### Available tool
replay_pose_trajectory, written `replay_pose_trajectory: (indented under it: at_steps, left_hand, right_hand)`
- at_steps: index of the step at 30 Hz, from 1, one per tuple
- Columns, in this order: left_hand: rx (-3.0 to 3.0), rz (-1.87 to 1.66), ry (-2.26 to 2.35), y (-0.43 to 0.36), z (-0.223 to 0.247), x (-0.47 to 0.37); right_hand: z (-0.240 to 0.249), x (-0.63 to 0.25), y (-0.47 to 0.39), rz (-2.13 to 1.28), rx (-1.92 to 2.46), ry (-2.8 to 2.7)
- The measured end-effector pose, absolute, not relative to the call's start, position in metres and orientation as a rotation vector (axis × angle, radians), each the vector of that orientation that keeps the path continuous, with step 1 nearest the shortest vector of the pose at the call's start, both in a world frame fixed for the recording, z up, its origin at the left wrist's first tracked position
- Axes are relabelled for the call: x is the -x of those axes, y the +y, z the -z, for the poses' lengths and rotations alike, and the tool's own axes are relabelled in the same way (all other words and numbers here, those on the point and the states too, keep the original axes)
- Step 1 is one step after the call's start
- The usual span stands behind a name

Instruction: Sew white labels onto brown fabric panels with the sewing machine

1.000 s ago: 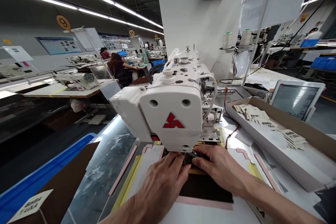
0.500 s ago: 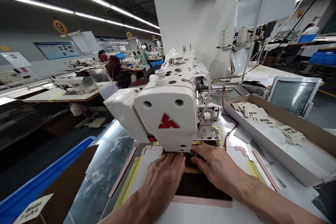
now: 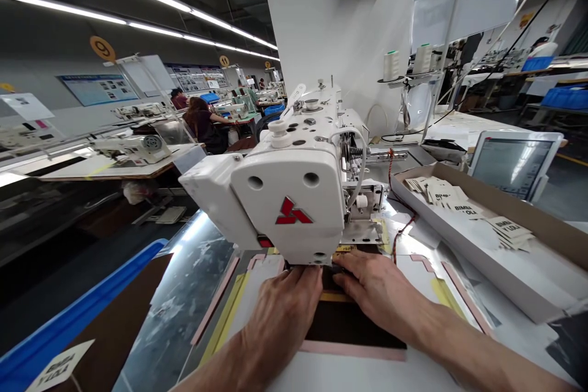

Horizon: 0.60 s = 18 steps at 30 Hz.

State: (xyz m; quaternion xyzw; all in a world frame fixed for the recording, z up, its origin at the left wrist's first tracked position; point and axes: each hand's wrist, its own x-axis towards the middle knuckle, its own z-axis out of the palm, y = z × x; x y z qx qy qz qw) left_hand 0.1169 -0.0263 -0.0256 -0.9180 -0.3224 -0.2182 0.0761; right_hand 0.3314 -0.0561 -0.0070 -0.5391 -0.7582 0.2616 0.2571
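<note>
A white sewing machine (image 3: 289, 171) with a red three-part logo stands right in front of me. Beneath its head lies a dark brown flat piece (image 3: 356, 321), with a pink strip (image 3: 353, 350) along its near edge. My left hand (image 3: 287, 306) is at the left of this piece, fingers together and curled under the machine head; their tips are hidden, as is anything in them. To the right, my right hand (image 3: 376, 285) rests by the piece's far end, fingers stretched forward under the head and thumb apart. A yellow-orange band (image 3: 337, 297) crosses the piece between the hands.
An open cardboard box (image 3: 487, 257) with printed labels (image 3: 459, 205) stands at right, before a tablet-like screen (image 3: 517, 162). At lower left, brown material (image 3: 110, 324) with a printed tag (image 3: 62, 367) lies over a blue bin (image 3: 87, 300). Thread spools (image 3: 392, 66) stand behind; a person (image 3: 199, 119) sits further off.
Both hands stay almost where they were, at the brown piece under the machine head. The whole view has shifted very slightly.
</note>
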Motion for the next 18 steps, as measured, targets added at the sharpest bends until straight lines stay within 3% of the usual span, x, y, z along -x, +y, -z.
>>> replay_pose_trajectory:
  at_steps: [18]
  left_hand:
    - [2.751, 0.615, -1.023, -0.0229, 0.0277, -0.1165]
  right_hand:
    - [0.0097, -0.3334, -0.0571, -0.683, 1.44, -2.046]
